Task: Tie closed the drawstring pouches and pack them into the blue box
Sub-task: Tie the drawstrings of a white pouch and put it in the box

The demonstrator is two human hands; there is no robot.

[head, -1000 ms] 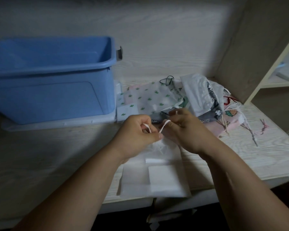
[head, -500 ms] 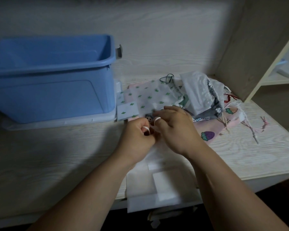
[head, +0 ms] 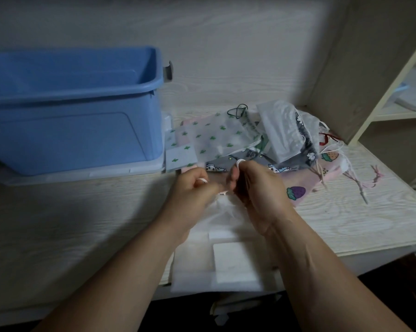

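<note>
A white translucent drawstring pouch (head: pixel 226 257) lies flat at the desk's near edge, its gathered neck pointing away from me. My left hand (head: pixel 193 188) and my right hand (head: pixel 257 185) are closed at that neck, each with a loop of the white drawstring (head: pixel 240 161) wound round a finger. Behind my hands lies a heap of other pouches: a cactus-print one (head: pixel 211 137), a clear white one (head: pixel 281 130), a grey cartoon one (head: pixel 257 160) and a pink fruit-print one (head: pixel 305 188). The blue box (head: pixel 75 111) stands open at the far left.
The blue box rests on a clear lid (head: pixel 82 173). A wooden shelf upright (head: pixel 370 68) rises at the right, with shelves beyond it. Loose pink and white strings (head: pixel 360 185) trail from the heap over the desk (head: pixel 58 224).
My hands have drawn slightly apart at the pouch neck, and the cord loops have shifted on my fingers. The pouch stays in place on the desk edge.
</note>
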